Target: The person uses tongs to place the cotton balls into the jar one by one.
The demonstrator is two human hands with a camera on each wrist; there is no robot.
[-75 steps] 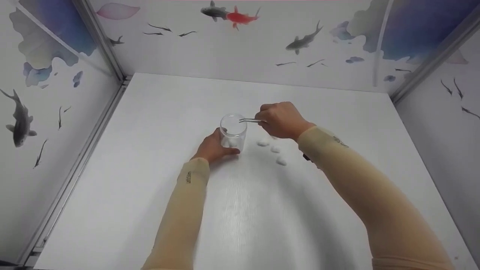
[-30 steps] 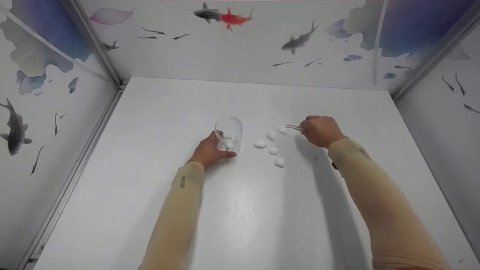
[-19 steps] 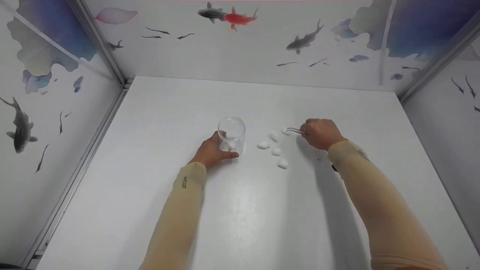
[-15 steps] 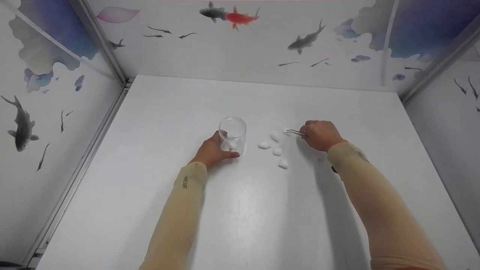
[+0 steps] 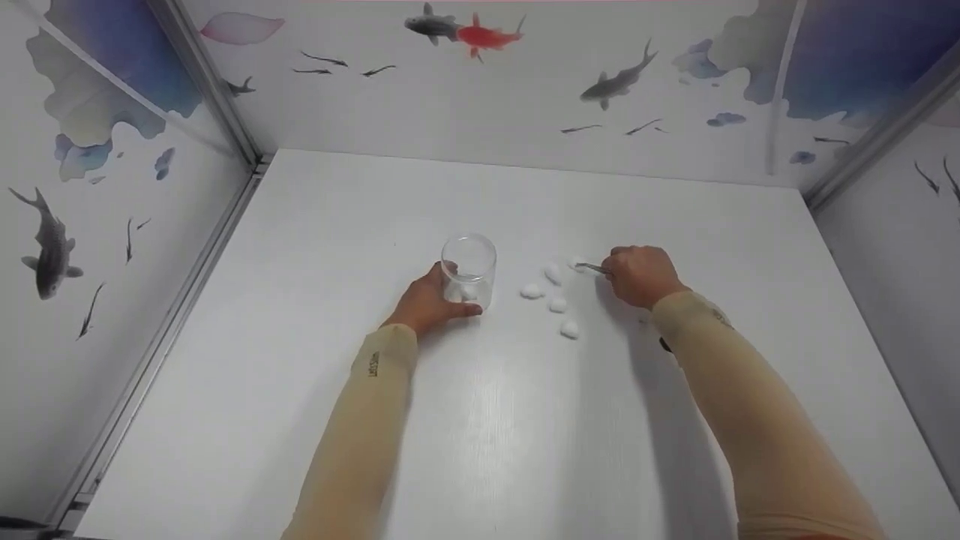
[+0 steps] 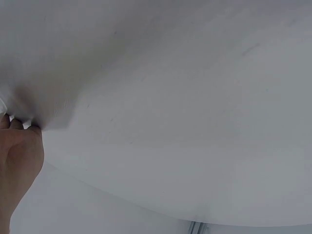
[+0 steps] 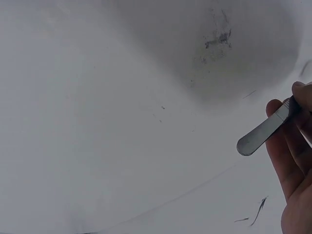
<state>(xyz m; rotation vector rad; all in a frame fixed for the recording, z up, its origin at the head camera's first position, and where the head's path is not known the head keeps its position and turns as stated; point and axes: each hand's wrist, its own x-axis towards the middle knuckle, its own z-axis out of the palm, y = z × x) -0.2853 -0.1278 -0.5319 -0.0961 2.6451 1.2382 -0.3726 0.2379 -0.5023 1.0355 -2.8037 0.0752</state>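
Near the middle of the white table, my left hand (image 5: 427,304) holds a clear jar (image 5: 469,259) upright, thumb in front and fingers round its far side. White cotton balls show low inside the jar; how many is unclear. To the right, my right hand (image 5: 643,276) pinches metal tweezers (image 5: 596,268). Their tips meet at the farthest cotton ball (image 5: 574,262), partly covering it. Several more cotton balls (image 5: 532,291) lie between the jar and the right hand. In the right wrist view the tweezers' rounded end (image 7: 258,137) sticks out past thumb and fingers. The left wrist view catches only part of the left hand (image 6: 22,156).
The white tabletop (image 5: 480,435) reaches back to a panel (image 5: 480,112) printed with fish. Similar side panels stand left and right, with metal rails (image 5: 217,97) at the corners.
My right hand has moved from above the jar rightward to the farthest cotton ball. The tweezers' tips, apart half a second ago, have come together there. My left hand keeps holding the jar.
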